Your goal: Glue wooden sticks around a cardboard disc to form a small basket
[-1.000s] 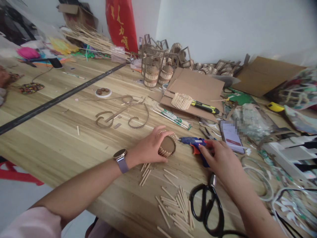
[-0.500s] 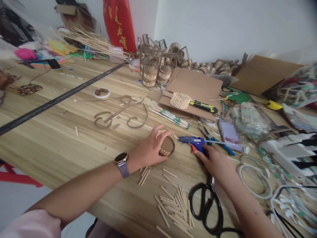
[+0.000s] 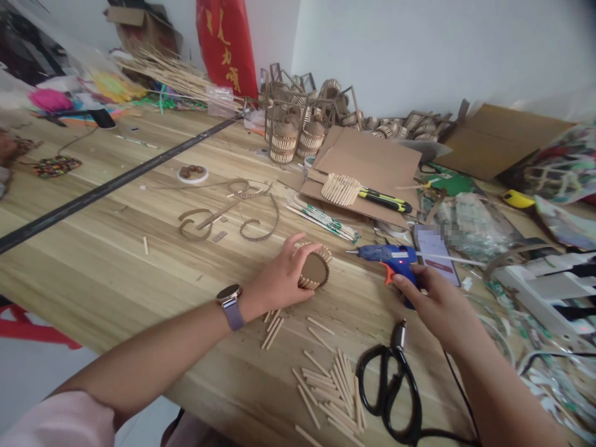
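My left hand (image 3: 284, 276) is curled round a small round piece (image 3: 315, 271), a brown disc ringed with short wooden sticks, resting on the table. My right hand (image 3: 435, 301) grips a blue glue gun (image 3: 388, 253) with an orange trigger. Its nozzle points left, apart from the round piece, and a glue stick comes out of its back. Below the hands lies a loose pile of short wooden sticks (image 3: 333, 391), with black-handled scissors (image 3: 391, 385) to its right. A few more sticks (image 3: 272, 332) lie just under my left hand.
Behind stand several stick-and-cardboard barrels (image 3: 284, 141). A cardboard sheet (image 3: 363, 152) carries a bundle of sticks (image 3: 341, 189) and a yellow-black cutter (image 3: 385, 200). A phone (image 3: 435, 251) and a white power strip (image 3: 526, 288) lie right. A black strip (image 3: 125, 174) crosses the table.
My right hand has drawn the glue gun to the right, away from the round piece. My left hand has stayed nearly still, keeping hold of that piece.
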`<state>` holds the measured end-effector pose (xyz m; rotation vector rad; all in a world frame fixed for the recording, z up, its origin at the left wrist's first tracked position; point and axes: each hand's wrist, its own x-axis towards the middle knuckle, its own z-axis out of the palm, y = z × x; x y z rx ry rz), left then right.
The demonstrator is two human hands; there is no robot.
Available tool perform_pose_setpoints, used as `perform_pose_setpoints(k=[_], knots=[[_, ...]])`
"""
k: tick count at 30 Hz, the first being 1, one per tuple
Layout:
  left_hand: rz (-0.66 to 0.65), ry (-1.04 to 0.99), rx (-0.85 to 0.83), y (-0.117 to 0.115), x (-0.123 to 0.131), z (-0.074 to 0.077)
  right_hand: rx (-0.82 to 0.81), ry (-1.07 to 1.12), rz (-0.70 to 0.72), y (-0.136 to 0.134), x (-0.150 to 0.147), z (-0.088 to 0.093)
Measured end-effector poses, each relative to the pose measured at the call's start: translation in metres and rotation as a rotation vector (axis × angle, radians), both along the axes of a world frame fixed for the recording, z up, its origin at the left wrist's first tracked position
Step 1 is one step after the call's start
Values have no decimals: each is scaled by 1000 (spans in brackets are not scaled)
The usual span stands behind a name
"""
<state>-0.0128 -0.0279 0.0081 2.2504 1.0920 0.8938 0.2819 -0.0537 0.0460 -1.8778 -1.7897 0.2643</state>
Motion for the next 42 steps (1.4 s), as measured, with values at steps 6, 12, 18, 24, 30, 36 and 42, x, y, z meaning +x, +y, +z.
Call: perform_pose_setpoints(k=[6, 12, 18, 24, 30, 36, 42], knots=[[1, -1, -15, 0, -1, 0, -249, 452, 33, -16, -13, 14], [-7, 15, 47, 0, -1, -2, -410, 535, 238, -33, -27, -5], [-3, 29, 51, 0, -2, -1, -369, 410, 274, -37, -26, -17], [-11, 10, 30, 1, -1, 2, -308, 317, 312, -42, -36, -15], [-2, 17, 27, 1, -1, 0, -258, 233, 317, -43, -44, -9], [0, 34, 21, 1, -2, -1, -229, 194, 339, -43, -49, -8], [-1, 16, 38, 1, -2, -3, -224, 203, 352, -44, -54, -6]])
